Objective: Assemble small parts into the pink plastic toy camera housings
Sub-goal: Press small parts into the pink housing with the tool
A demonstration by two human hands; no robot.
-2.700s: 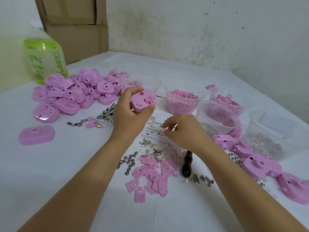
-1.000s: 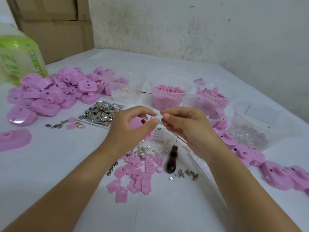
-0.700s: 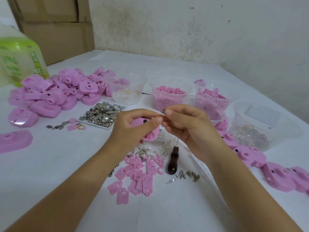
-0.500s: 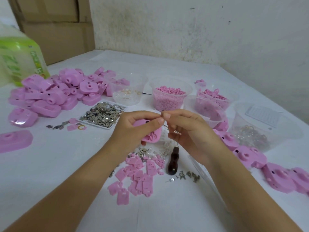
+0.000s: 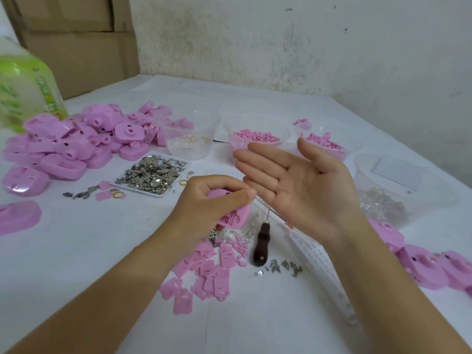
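Grips a pink housing (image 5: 236,215) in the curled left fingers (image 5: 224,183), with fingertip and thumb meeting over its upper edge. Holds it just above the table (image 5: 76,251), with most of the shell hidden inside the left hand (image 5: 201,208). Spreads the right fingers (image 5: 268,159) straight and slightly apart, palm up, holding nothing. Hovers the right hand (image 5: 306,190) just beside the left, near the housing but apart from it.

Below the gap between the hands, a thin metal rod (image 5: 270,209) on a slant; cannot tell what it belongs to. Beneath the housing, lying on the table, a dark-handled awl (image 5: 261,245), between a scatter of flat pink plates (image 5: 204,274) and a few small metal clips (image 5: 283,267). Under the right wrist, a white gridded strip (image 5: 319,264).

Farther out on the left, a tray of tiny metal pieces (image 5: 153,172) and a heap of pink housings (image 5: 76,141). Behind the hands, clear cups: one with gold rings (image 5: 189,144), one with pink pellets (image 5: 255,136). At the right edge, more housings (image 5: 429,267) and a clear tub (image 5: 408,195). At the far left, a green bottle (image 5: 23,90) in front of a cardboard box (image 5: 76,34).
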